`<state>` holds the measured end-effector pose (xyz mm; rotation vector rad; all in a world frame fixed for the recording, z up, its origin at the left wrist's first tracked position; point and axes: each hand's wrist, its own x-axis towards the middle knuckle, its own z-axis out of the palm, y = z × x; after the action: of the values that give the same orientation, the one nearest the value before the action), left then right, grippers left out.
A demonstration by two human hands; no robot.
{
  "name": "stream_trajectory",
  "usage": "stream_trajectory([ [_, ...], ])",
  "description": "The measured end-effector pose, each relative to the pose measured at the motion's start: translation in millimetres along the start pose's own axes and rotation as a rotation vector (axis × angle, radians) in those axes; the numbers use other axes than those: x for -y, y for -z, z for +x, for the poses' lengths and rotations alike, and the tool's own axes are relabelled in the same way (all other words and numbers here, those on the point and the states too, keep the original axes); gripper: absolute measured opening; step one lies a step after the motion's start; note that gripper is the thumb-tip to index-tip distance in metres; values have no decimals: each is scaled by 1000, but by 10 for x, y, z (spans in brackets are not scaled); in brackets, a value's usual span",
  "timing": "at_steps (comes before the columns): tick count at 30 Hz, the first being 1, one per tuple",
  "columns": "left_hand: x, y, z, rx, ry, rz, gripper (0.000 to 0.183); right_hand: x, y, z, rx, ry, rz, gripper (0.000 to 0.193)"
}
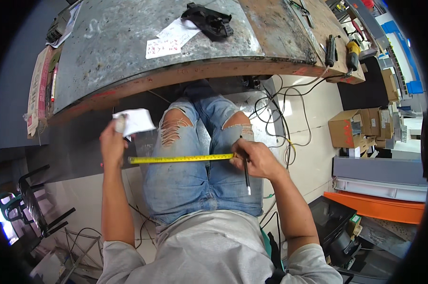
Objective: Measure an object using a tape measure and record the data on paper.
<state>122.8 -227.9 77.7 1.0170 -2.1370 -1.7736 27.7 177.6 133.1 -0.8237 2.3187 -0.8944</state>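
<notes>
The right hand [257,158] pinches a yellow tape [180,159], which runs leftward from that grip above the jeans [173,189]; a dark pen [246,176] shares the grip, presumably for handiness; the left hand [112,146] grasps white paper [139,121] by its left edge, perhaps for reading.

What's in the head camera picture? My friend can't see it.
A person in ripped jeans holds a yellow measuring tape and a thin black stick in the right hand, white paper in the left hand. A workbench stands ahead.
</notes>
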Motion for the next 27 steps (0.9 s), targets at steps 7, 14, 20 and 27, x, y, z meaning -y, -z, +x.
stream_trajectory([
  [7, -264, -317, -588, -200, -583, 177, 35, -16, -67, 23, 31, -103, 80, 48],
  [14, -192, -1104, -812, 162, -600, 262, 52, -42, -219, -68, -194, -31, -115, 40],
  [20, -221, -1335, -593, 252, -368, 189, 52, -186, -444, -188, -320, 33, -92, 40],
  [27, 20, -1399, -474, 228, -552, 258, 49, -179, -505, -173, -445, 35, -21, 48],
])
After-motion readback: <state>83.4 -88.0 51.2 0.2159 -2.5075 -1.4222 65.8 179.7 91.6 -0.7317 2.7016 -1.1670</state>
